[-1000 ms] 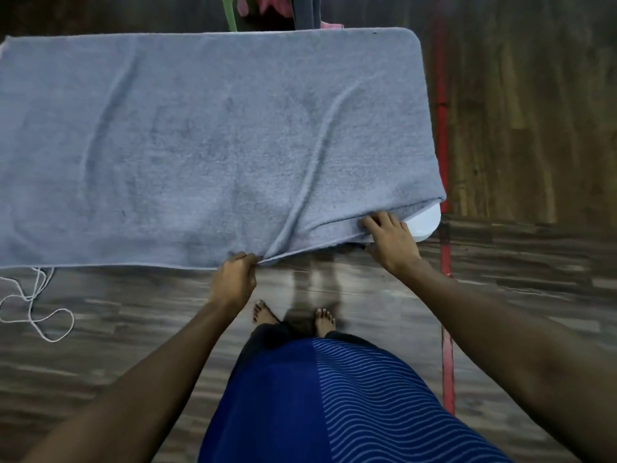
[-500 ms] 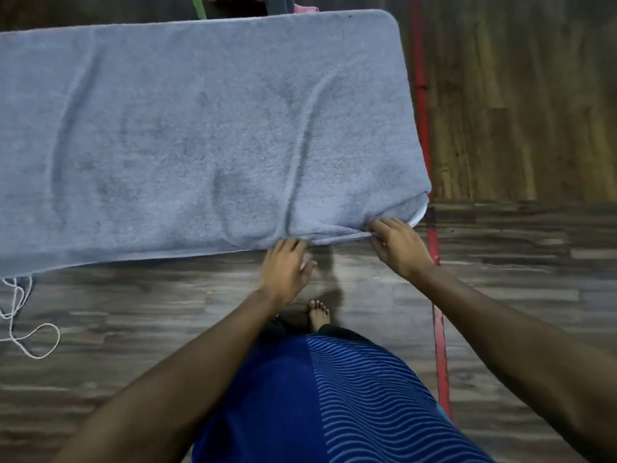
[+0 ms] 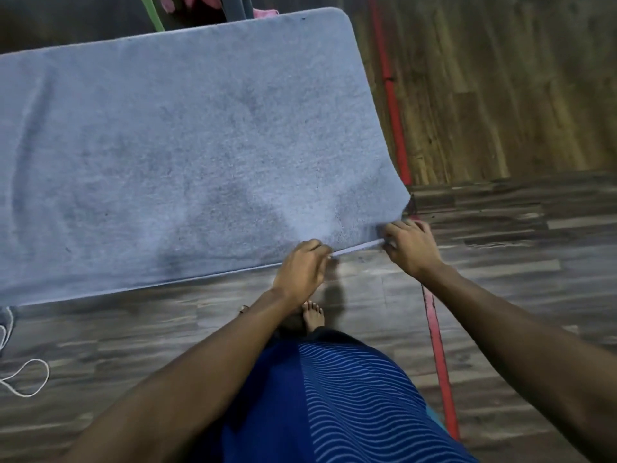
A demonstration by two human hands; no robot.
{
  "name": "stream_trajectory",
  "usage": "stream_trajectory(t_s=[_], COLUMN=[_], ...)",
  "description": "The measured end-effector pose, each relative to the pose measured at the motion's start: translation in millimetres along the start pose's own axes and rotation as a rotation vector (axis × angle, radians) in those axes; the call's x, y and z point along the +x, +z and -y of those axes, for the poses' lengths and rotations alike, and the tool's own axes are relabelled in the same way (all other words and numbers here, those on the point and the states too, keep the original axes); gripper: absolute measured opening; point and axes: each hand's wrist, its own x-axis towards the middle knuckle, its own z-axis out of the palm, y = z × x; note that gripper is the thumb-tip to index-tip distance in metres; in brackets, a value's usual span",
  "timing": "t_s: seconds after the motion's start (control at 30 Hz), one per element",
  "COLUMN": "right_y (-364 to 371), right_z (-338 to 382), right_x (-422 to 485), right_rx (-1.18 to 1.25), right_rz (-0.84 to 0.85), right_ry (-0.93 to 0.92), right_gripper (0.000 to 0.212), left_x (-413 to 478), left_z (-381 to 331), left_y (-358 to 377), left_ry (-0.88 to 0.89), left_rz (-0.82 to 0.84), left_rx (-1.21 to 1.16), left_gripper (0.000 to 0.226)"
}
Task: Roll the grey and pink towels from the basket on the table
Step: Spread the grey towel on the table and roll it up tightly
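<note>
Terry-cloth fills most of the scene: a large rectangular grey towel (image 3: pixel 200 145) lies spread flat over the counter and hides it completely. The towel's near long edge hangs a little over the side closest to the person.

Both hands work at the near right corner of the grey towel. The left hand (image 3: pixel 300 269) has its fingers curled onto the near edge and pinches the pale stitched hem. The right hand (image 3: pixel 412 245) grips the same hem at the corner itself. A short stretch of hem is drawn taut between the two hands.

Past the towel's far edge a scrap of pink fabric (image 3: pixel 263 13) peeks out, just beside a green plastic strip (image 3: pixel 152 13). Too little of either shows to tell what they belong to.

Right of the towel a red painted line (image 3: pixel 394 105) runs along the dark wooden plank floor (image 3: pixel 500 262). Near the towel's near left end a thin white cord (image 3: pixel 26 379) loops on that floor. Below the hands stand the person's blue wavy-striped garment (image 3: pixel 334 402) and one bare foot (image 3: pixel 313 315).
</note>
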Motion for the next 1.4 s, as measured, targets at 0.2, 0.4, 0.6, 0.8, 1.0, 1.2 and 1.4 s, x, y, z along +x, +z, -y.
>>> stream_trajectory(t_s=[0.2, 0.4, 0.6, 0.8, 1.0, 1.2, 1.4], right_y=[4.7, 16.8, -4.6, -12.7, 11.8, 33.9, 54.3], right_z=[-6.1, 19.3, 103.9, 248.0, 437.8, 617.6, 736.2], right_x=[-12.9, -15.7, 30.3, 81.8, 90.0, 70.9, 71.1], right_rx=[0.119, 0.096, 0.337, 0.422, 0.403, 0.477, 0.563], right_rz=[0.054, 0.147, 0.054, 0.106, 0.204, 0.285, 0.326], right_ry=[0.094, 0.179, 0.047, -0.13, -0.354, -0.443, -0.415], right_gripper=[0.022, 0.029, 0.014, 0.019, 0.024, 0.022, 0.021], left_x=[-6.4, -16.3, -31.6, -90.1, -210.3, -336.5, -406.2], left_z=[-2.2, 9.4, 54.0, 120.2, 209.5, 299.7, 379.6], left_y=[-0.3, -18.2, -78.8, -157.7, -246.7, -326.2, -391.1], left_ry=[-0.03, -0.109, -0.234, -0.489, -0.708, -0.853, -0.874], left_rz=[0.0, -0.037, -0.168, -0.329, -0.528, -0.603, -0.616], left_rx=[0.029, 0.049, 0.091, 0.079, 0.078, 0.068, 0.046], left_gripper=[0.019, 0.013, 0.013, 0.017, 0.02, 0.015, 0.018])
